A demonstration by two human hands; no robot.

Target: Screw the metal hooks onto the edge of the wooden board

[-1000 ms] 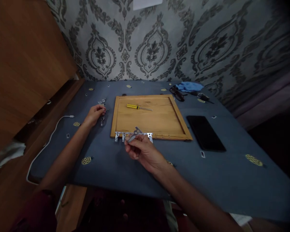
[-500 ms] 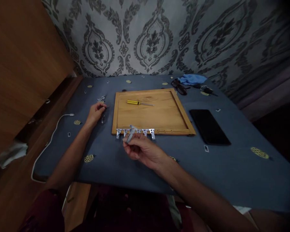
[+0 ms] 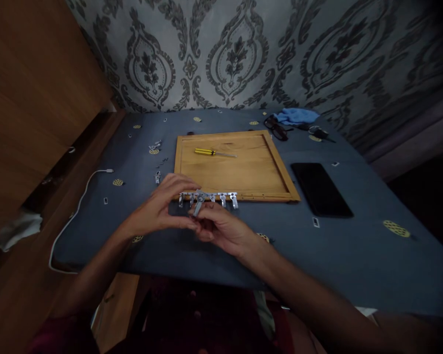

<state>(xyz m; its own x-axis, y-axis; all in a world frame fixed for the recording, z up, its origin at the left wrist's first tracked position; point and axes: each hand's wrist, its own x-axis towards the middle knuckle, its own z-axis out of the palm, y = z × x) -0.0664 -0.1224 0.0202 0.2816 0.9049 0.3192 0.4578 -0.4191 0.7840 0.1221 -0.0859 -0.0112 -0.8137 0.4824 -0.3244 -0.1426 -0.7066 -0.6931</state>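
A silvery T-shaped metal bracket, like a small hinge, is pinched in my right hand, in front of the wooden panel. My left hand comes in from the left with thumb and fingers spread wide around the bracket, its thumb by my right fingers. I cannot tell whether the left fingertips touch it. Several similar metal brackets sit in a row along the near edge of the framed wooden panel. A yellow-handled screwdriver lies on the panel.
Left of the panel lie small dark screws, a loose bracket and more metal pieces. A black phone or tablet lies to the right. Sunglasses and a blue cloth are behind. A white cable runs along the left.
My left hand has left the screws on the table and moved right and nearer, opening around the bracket. My right hand stays in place, still holding the bracket.
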